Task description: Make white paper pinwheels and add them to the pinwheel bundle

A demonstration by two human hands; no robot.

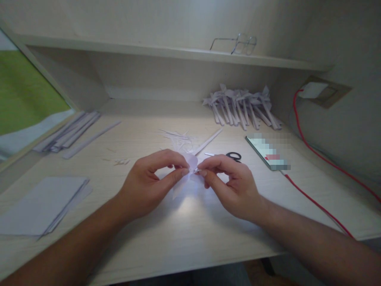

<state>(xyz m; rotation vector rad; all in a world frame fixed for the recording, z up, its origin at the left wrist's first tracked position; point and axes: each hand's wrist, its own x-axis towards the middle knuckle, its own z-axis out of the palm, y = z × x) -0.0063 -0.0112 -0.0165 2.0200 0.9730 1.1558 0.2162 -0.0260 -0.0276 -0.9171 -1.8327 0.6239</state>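
We held a small, pale lilac folded paper piece (190,165) just in front of the black-handled scissors (233,156), above the table (190,222). Our left hand (149,182) and right hand (232,184) each pinched it at the middle. It looked light, thin and easily creased, best gripped at its folds. Our fingers hid its exact shape.

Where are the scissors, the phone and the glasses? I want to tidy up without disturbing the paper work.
scissors (233,156), head view, on the black handle loops.
phone (266,151), head view, on the middle of its screen.
glasses (244,43), head view, on the lenses, on the shelf.
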